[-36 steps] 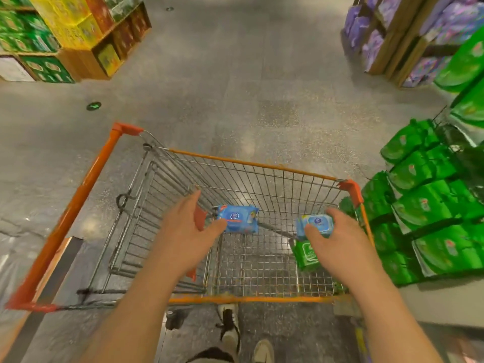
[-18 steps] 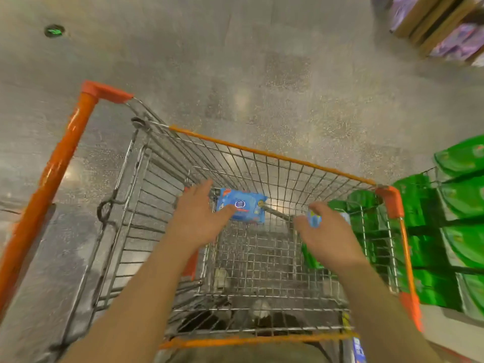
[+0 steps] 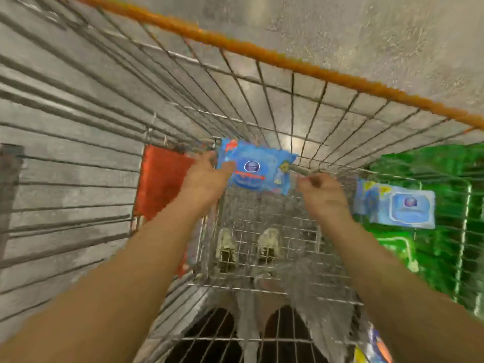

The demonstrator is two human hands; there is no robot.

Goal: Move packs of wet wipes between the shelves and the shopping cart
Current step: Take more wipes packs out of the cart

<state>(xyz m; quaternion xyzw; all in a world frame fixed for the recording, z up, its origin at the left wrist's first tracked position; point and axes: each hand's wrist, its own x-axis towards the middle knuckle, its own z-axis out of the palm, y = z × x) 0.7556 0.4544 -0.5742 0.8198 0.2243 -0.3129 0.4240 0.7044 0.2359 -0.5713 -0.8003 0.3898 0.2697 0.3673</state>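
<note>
Left hand (image 3: 203, 179) pinches blue wipes pack (image 3: 255, 167) by left edge, held inside wire cart (image 3: 262, 82). Right hand (image 3: 323, 199) curled, holding nothing, just right of pack. Second pale blue pack (image 3: 398, 208) lies on green packs (image 3: 432, 231) at cart's right side. Orange rim above; speckled grey floor (image 3: 366, 35) beyond.

Left hand (image 3: 207, 179) pinches blue pack (image 3: 255, 166) — inside cart (image 3: 262, 52).
</note>
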